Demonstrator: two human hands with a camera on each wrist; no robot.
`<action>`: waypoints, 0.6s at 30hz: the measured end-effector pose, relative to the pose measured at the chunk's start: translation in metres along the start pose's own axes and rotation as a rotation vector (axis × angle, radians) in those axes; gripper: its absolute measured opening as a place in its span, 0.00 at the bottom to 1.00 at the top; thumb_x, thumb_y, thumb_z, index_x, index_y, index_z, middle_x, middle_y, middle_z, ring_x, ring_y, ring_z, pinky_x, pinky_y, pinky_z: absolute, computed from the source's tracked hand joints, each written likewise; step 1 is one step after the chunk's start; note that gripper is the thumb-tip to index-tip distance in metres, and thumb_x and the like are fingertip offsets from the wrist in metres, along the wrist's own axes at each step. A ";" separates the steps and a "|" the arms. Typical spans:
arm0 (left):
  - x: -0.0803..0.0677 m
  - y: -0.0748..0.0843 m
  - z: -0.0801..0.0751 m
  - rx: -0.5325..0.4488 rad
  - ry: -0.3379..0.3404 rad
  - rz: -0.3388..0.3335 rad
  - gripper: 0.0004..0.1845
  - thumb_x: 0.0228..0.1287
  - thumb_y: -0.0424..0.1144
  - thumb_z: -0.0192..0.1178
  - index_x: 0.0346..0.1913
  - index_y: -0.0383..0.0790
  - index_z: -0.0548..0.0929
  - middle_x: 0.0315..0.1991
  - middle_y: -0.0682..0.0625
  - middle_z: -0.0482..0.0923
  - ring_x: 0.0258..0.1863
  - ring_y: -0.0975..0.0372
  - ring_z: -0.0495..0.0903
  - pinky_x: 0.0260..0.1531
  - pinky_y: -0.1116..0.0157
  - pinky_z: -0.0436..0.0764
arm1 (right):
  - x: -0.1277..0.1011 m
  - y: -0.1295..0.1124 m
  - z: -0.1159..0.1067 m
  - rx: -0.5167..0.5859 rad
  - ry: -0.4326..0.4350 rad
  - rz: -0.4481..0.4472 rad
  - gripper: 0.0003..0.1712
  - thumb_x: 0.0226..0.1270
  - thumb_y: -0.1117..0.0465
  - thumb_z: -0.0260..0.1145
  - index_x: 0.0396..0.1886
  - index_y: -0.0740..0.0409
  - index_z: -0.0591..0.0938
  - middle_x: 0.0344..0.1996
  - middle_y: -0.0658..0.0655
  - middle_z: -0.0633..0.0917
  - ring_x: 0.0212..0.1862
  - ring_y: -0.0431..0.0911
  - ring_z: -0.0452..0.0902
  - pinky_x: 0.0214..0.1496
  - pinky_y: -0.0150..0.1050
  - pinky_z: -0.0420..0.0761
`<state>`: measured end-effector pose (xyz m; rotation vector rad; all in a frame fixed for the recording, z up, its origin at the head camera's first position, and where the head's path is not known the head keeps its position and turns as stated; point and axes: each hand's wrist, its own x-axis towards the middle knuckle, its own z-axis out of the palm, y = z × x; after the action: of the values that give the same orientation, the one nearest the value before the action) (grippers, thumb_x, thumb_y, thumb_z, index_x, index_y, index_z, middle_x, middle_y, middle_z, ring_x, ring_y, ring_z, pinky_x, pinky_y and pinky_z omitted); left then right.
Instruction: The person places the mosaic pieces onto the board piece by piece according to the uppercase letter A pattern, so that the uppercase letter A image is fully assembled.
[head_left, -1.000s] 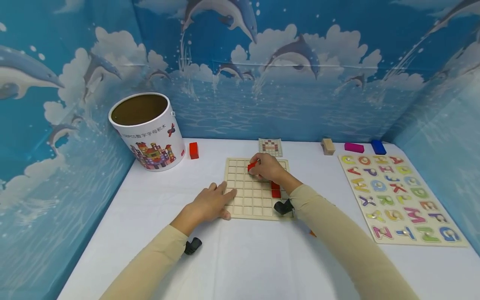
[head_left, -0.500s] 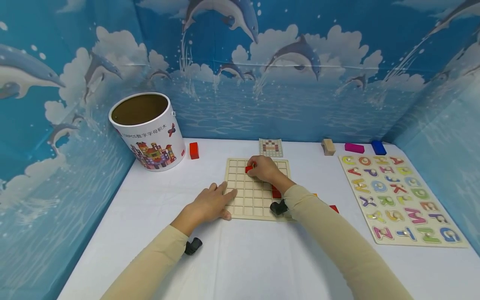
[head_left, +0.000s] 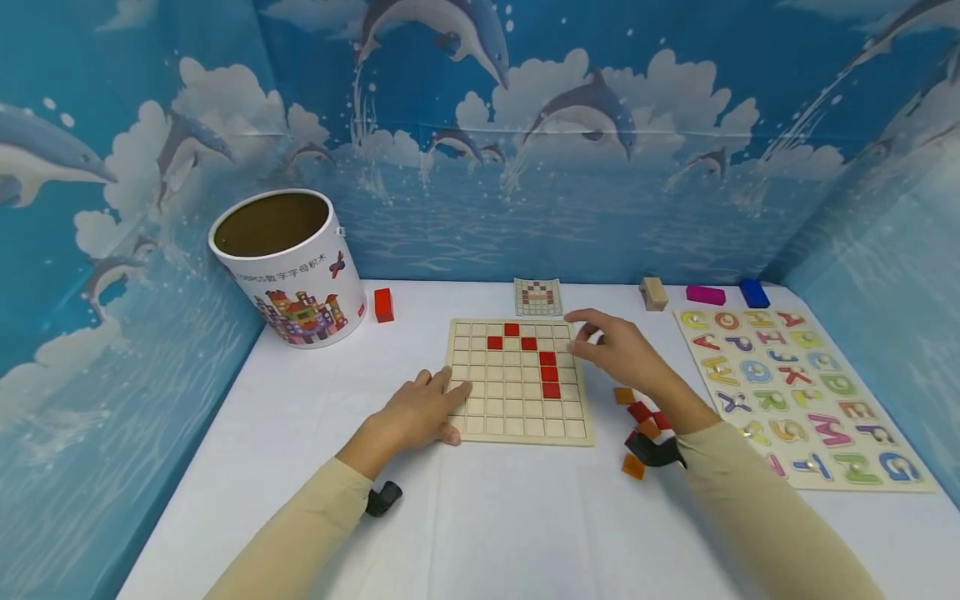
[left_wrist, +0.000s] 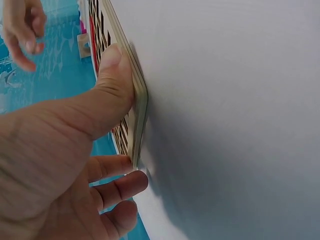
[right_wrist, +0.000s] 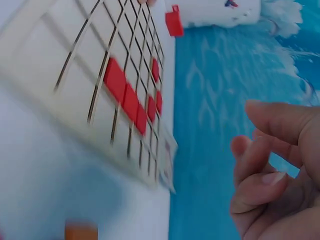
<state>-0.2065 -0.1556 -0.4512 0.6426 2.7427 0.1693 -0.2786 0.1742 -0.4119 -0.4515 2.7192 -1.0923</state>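
A pale wooden grid board (head_left: 510,423) lies flat on the white table. Several red square tiles (head_left: 549,374) sit in its cells, some in an arch near the far edge and some in a column at the right. My left hand (head_left: 416,408) rests on the board's near left corner with fingers spread; the left wrist view has the thumb (left_wrist: 112,75) against the board's edge. Past the board's right edge hovers my right hand (head_left: 622,350), holding nothing, fingers loosely bent. Loose red and orange tiles (head_left: 624,396) lie below its wrist, partly hidden by the black wrist camera.
A small pattern card (head_left: 537,297) lies behind the board. To the left stand a white bucket (head_left: 300,292) and a red block (head_left: 383,305). An alphabet puzzle board (head_left: 806,400) lies at right, with wooden (head_left: 654,293), magenta (head_left: 706,294) and blue blocks (head_left: 754,293) behind it.
My right hand has let go of a red tile, now in a cell near the far edge, and has moved right off the board. The left hand has stayed in place.
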 end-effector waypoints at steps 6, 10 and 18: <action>-0.003 0.000 0.001 0.009 0.011 -0.013 0.47 0.59 0.57 0.69 0.79 0.51 0.63 0.79 0.38 0.55 0.71 0.45 0.62 0.65 0.48 0.68 | -0.063 0.044 -0.034 -0.061 -0.007 0.080 0.31 0.73 0.54 0.67 0.72 0.56 0.72 0.54 0.64 0.81 0.40 0.50 0.77 0.39 0.41 0.80; -0.002 0.000 0.000 0.007 0.020 -0.001 0.46 0.60 0.56 0.69 0.80 0.51 0.63 0.79 0.37 0.55 0.70 0.46 0.62 0.65 0.48 0.68 | -0.091 0.076 -0.037 -0.027 -0.070 0.129 0.33 0.72 0.52 0.68 0.73 0.57 0.71 0.57 0.65 0.79 0.46 0.51 0.76 0.42 0.41 0.79; -0.001 0.003 -0.001 -0.006 0.004 0.005 0.45 0.61 0.56 0.68 0.80 0.51 0.63 0.80 0.37 0.54 0.70 0.45 0.62 0.66 0.47 0.67 | -0.112 0.106 -0.020 -0.052 -0.067 0.128 0.31 0.68 0.56 0.72 0.69 0.56 0.77 0.53 0.60 0.80 0.49 0.50 0.72 0.40 0.35 0.78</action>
<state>-0.2046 -0.1530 -0.4496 0.6489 2.7435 0.1798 -0.2016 0.2979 -0.4653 -0.3110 2.6815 -0.9581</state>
